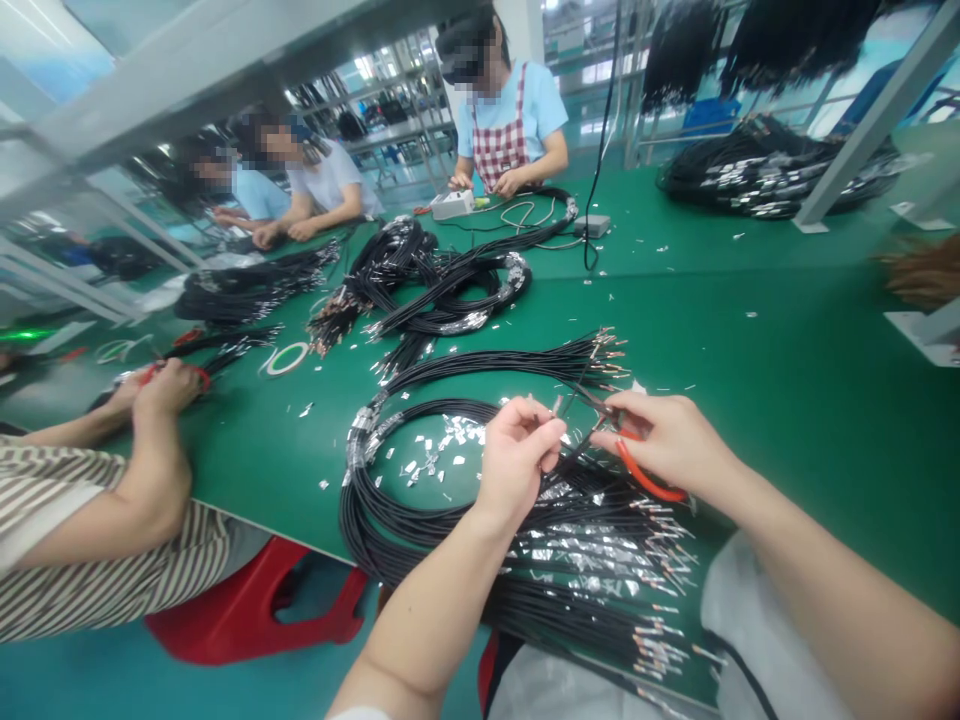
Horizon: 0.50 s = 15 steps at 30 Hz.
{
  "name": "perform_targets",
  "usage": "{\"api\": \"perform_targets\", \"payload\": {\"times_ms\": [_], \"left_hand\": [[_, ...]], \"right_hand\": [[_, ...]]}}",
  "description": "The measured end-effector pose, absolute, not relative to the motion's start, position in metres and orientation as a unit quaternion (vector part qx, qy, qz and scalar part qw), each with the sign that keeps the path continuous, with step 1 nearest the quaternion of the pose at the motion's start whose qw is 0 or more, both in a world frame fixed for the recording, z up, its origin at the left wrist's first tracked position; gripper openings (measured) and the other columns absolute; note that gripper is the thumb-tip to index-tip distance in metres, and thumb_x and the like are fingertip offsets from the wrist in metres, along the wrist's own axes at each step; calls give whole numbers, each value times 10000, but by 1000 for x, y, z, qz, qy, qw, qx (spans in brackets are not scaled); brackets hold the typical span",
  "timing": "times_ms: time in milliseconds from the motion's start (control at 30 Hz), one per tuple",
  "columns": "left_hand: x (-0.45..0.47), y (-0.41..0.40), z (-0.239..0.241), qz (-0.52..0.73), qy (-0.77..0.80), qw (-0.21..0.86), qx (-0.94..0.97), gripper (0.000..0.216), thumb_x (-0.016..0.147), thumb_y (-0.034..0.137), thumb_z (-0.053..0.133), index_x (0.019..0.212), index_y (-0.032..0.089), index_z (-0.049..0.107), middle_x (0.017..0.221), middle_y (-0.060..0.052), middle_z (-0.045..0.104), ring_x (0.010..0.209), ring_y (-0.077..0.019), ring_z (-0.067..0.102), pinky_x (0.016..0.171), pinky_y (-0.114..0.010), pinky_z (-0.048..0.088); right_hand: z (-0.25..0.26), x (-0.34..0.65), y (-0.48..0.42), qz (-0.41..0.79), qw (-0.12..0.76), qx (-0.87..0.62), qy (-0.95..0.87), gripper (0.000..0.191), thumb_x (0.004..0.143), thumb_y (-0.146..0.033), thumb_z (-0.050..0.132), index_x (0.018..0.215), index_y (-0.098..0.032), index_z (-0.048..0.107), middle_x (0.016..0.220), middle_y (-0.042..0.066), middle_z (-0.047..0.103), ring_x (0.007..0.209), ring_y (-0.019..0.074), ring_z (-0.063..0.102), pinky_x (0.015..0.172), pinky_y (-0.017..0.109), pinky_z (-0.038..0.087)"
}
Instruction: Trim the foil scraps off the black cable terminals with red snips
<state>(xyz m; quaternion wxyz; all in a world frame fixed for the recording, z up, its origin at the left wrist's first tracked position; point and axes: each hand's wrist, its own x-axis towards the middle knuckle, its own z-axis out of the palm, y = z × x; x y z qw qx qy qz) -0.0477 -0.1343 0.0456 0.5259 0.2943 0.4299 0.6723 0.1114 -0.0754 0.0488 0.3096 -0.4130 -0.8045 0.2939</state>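
Observation:
My left hand (517, 450) is closed in a pinch on a thin black cable, one stripped end showing just above the fingers. My right hand (664, 435) grips red-handled scissors (649, 475), whose dark blades point left toward the cable. Whether the blades touch the cable I cannot tell. Below both hands lies a thick bundle of black cables (442, 520), partly wrapped in silvery foil, with copper-coloured ends fanned out to the right. Just behind the hands, another run of cables (495, 365) ends in bare tips.
Foil scraps (435, 455) litter the green table (795, 400). More coiled cables (457, 290) and a roll of tape (287, 358) lie farther back. A co-worker's hands (169, 385) hold red-handled scissors at left; other people sit across. A metal post (870, 130) stands at right.

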Motion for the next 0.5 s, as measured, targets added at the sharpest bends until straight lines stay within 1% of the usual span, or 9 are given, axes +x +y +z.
{"api": "perform_targets", "payload": {"times_ms": [33, 100, 167, 300, 500], "left_hand": [[-46, -135, 44, 666, 431, 529, 302, 300, 588, 190, 747, 618, 154, 450, 645, 58, 473, 433, -21, 440, 331, -138, 275], [-43, -136, 39, 647, 430, 540, 323, 276, 602, 174, 739, 621, 152, 465, 636, 58, 475, 426, -21, 436, 337, -144, 285], [-40, -137, 33, 636, 425, 547, 342, 253, 617, 171, 736, 633, 151, 484, 643, 57, 485, 424, -20, 433, 343, -149, 289], [-36, -139, 26, 630, 421, 537, 370, 252, 633, 201, 741, 638, 151, 494, 649, 59, 486, 417, -13, 415, 349, -154, 295], [-33, -139, 22, 643, 429, 508, 380, 259, 651, 225, 732, 630, 154, 484, 637, 61, 470, 414, -13, 405, 351, -157, 302]], "right_hand": [[51, 110, -78, 341, 343, -410, -773, 199, 679, -390, 703, 743, -217, 628, 555, -29, 571, 490, 123, 507, 490, 247, 380], [55, 105, -85, 433, 417, -388, -698, 178, 690, -334, 703, 769, -209, 604, 704, -4, 634, 616, 140, 582, 586, 265, 456], [59, 98, -93, 490, 458, -360, -649, 152, 703, -278, 696, 792, -202, 598, 794, 14, 653, 713, 152, 610, 672, 291, 485], [61, 90, -105, 502, 471, -352, -634, 88, 725, -222, 671, 753, -194, 592, 760, 3, 623, 697, 139, 593, 667, 290, 479], [57, 89, -106, 499, 488, -358, -620, 90, 727, -186, 652, 704, -198, 566, 722, -7, 601, 678, 134, 584, 648, 282, 477]]}}
